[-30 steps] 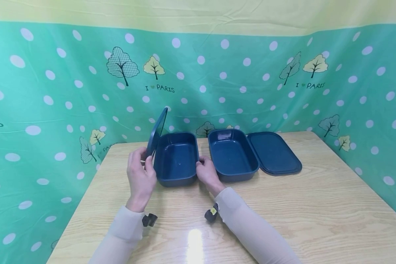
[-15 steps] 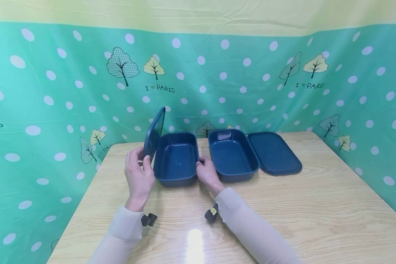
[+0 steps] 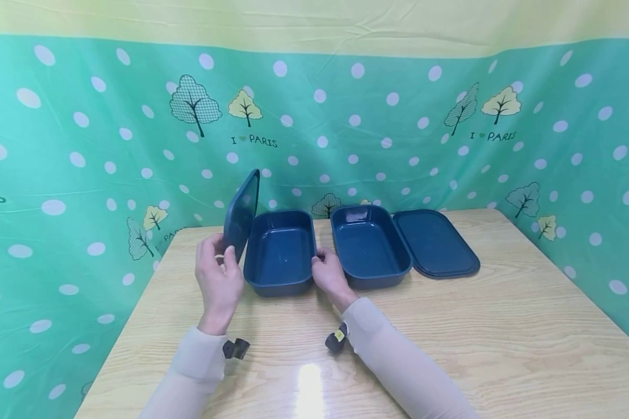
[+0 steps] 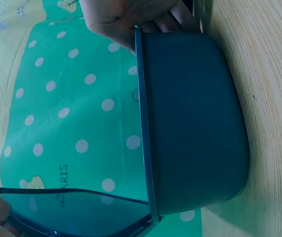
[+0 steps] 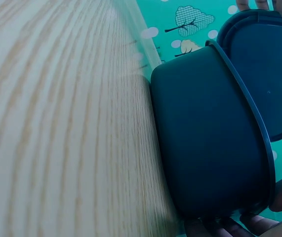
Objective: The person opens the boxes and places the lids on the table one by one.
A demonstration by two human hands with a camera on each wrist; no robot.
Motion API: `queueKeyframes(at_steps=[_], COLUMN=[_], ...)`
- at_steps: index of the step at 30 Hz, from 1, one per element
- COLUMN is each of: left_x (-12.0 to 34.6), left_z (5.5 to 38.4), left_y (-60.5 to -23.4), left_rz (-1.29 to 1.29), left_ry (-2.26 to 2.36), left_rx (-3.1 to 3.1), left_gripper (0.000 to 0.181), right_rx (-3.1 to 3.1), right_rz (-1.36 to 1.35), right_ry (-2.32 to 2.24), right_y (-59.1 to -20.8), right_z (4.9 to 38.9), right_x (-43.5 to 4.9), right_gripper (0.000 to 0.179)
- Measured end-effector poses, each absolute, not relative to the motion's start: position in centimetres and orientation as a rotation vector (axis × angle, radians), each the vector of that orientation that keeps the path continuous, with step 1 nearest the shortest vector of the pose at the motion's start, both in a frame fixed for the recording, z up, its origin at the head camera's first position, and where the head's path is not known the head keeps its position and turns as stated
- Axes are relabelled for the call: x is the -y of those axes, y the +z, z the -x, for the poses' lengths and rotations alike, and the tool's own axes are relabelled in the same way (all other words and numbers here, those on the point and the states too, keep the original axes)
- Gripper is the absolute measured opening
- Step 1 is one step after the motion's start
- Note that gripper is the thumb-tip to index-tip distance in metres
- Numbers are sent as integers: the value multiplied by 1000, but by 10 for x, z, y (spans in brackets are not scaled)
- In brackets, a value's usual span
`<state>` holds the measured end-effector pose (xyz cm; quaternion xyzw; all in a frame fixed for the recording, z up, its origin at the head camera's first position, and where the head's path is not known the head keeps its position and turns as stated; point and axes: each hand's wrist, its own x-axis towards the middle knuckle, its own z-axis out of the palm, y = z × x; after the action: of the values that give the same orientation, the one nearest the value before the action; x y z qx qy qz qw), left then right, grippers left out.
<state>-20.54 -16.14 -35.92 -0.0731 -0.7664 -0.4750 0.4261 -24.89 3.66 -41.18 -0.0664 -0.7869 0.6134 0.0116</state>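
A dark blue rectangular food container point(image 3: 280, 289) stands uncovered on the table, with a small bright speck on its floor. Along its left side, my left hand point(image 3: 219, 285) pinches the near edge of a matching lid point(image 3: 242, 212) between thumb and fingers, holding it steeply upright. In the right wrist view, the lid point(image 5: 261, 74) shows its inner face beyond the container wall point(image 5: 207, 133). My right hand point(image 3: 331, 274) grips the container's right wall, thumb at the rim and fingers down the outside. The left wrist view has the lid point(image 4: 86, 210) overlapping the near end of the rim.
A second dark blue container point(image 3: 369, 247), also uncovered, stands just right of my right hand. Against its right side lies another lid point(image 3: 437, 243), flat on the wood-grain table point(image 3: 451, 337). A green dotted curtain point(image 3: 314, 116) hangs behind and around the table.
My left hand has shifted slightly left with the lid, which swings a little away from the container and turns more of its face into view. The right hand and both containers stay put.
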Motion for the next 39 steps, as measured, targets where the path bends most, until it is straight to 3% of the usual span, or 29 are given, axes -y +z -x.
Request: queueKeyframes(at_steps=[39], left_x=[169], left_z=[206], left_y=[-359], left_rz=[22], left_ry=[-1352], left_rx=[1881], left_gripper=[23], right_rx=[2459], right_rz=[224], right_ry=[1922], right_y=[-410], right_z=[248], right_x=[-37], right_gripper=[37])
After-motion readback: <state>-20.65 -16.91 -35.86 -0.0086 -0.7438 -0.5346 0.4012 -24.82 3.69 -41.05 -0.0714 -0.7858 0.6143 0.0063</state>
